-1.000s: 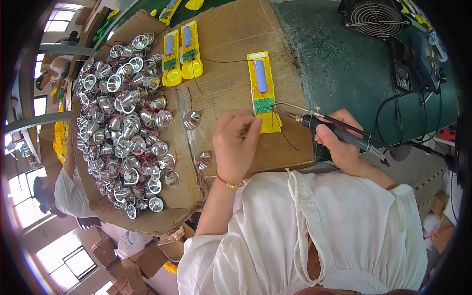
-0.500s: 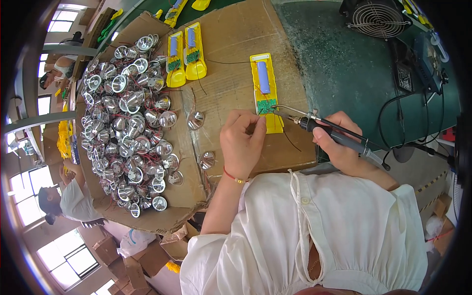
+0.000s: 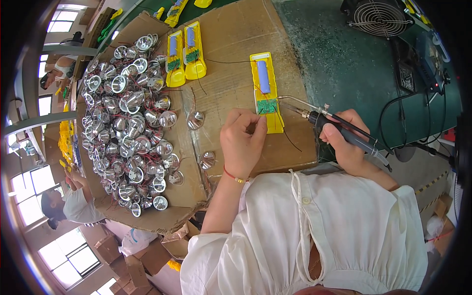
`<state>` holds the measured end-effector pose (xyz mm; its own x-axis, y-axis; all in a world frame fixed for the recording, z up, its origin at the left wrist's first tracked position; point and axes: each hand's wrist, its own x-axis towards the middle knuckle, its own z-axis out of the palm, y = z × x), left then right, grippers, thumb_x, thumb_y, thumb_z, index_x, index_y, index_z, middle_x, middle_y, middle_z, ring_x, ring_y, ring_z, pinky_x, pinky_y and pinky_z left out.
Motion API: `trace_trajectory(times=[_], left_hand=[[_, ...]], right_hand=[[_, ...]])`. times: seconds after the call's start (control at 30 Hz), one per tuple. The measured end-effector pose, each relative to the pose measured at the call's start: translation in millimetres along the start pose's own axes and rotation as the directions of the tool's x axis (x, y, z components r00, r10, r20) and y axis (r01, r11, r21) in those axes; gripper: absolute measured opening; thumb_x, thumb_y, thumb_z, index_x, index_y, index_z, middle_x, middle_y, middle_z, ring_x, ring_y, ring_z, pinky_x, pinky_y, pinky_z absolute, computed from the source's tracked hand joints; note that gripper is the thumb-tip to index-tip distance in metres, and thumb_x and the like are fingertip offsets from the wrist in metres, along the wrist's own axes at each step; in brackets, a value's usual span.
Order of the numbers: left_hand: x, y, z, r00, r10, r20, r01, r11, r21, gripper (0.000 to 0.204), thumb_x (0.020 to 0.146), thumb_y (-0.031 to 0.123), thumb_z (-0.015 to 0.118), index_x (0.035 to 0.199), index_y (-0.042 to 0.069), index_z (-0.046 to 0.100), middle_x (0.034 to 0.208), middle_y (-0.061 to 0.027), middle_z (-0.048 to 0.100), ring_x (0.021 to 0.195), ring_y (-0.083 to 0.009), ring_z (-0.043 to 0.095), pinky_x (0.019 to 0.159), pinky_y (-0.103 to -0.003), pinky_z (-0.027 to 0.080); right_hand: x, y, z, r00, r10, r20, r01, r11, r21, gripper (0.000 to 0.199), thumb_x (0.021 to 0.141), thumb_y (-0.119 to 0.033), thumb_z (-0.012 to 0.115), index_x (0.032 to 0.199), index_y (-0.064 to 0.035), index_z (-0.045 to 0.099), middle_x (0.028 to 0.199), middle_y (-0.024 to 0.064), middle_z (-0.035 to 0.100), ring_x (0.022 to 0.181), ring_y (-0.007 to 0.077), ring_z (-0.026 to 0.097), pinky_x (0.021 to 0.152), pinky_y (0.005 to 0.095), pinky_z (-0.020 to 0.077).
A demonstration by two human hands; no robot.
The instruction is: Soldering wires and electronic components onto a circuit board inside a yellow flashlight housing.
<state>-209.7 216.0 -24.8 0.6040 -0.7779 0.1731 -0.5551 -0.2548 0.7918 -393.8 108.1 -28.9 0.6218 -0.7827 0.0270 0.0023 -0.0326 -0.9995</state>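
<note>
A yellow plastic housing (image 3: 274, 124) lies on the cardboard, holding a violet cylindrical battery cell (image 3: 263, 77) and a green circuit board (image 3: 267, 106) with thin wires. My left hand (image 3: 242, 140) is beside its lower left edge, thumb and fingertips pinched together by the board; whatever they pinch is hidden. My right hand (image 3: 348, 142) grips a soldering iron (image 3: 318, 119) with a thin bent metal tube (image 3: 307, 104) mounted along it. The iron's tip hangs to the right of the board, apart from it.
Silvery reflector cups (image 3: 132, 125) with red wires are heaped in a cardboard box at left. Two similar yellow housings (image 3: 194, 59) lie beyond. A fan (image 3: 377, 20) and a soldering station (image 3: 432, 64) stand at far right. Other people work at left.
My right hand has drawn the soldering iron to the right, and its tip has come away from the circuit board. My left hand has hardly moved.
</note>
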Motion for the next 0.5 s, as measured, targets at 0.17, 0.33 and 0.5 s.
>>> trace_trajectory(times=[0.17, 0.33, 0.5], left_hand=[[0.6, 0.0, 1.4, 1.000, -0.015, -0.003, 0.015, 1.000, -0.004, 0.006, 0.073, 0.001, 0.064, 0.072, -0.002, 0.059, 0.074, -0.0093, 0.054, 0.055, -0.0168, 0.057, 0.051, -0.026, 0.046], [0.4, 1.0, 1.9, 1.000, -0.026, 0.005, 0.026, 1.000, 0.008, 0.006, 0.073, 0.001, 0.065, 0.072, -0.002, 0.060, 0.075, -0.0091, 0.054, 0.056, -0.0165, 0.057, 0.051, -0.026, 0.046], [-0.5, -1.6, 0.6, 1.000, -0.026, -0.008, 0.026, 0.999, 0.024, 0.006, 0.073, 0.002, 0.065, 0.072, -0.002, 0.060, 0.075, -0.0090, 0.054, 0.057, -0.0164, 0.057, 0.052, -0.026, 0.046]], right_hand=[[2.1, 5.3, -0.7, 1.000, 0.001, -0.023, 0.000, 0.998, 0.068, 0.016, 0.082, -0.010, 0.062, 0.087, 0.0001, 0.051, 0.070, 0.0053, 0.060, 0.064, 0.0077, 0.056, 0.057, 0.0227, 0.0462], [2.3, 5.1, -3.9, 1.000, 0.007, 0.022, -0.006, 1.000, -0.031, 0.017, 0.080, -0.012, 0.064, 0.085, -0.0009, 0.052, 0.068, 0.0046, 0.060, 0.061, 0.0070, 0.056, 0.053, 0.0225, 0.0444], [4.6, 6.3, -1.2, 0.996, -0.008, 0.085, 0.019, 0.992, -0.122, 0.017, 0.079, -0.013, 0.065, 0.083, -0.0017, 0.053, 0.068, 0.0044, 0.061, 0.058, 0.0064, 0.055, 0.051, 0.0219, 0.0432]])
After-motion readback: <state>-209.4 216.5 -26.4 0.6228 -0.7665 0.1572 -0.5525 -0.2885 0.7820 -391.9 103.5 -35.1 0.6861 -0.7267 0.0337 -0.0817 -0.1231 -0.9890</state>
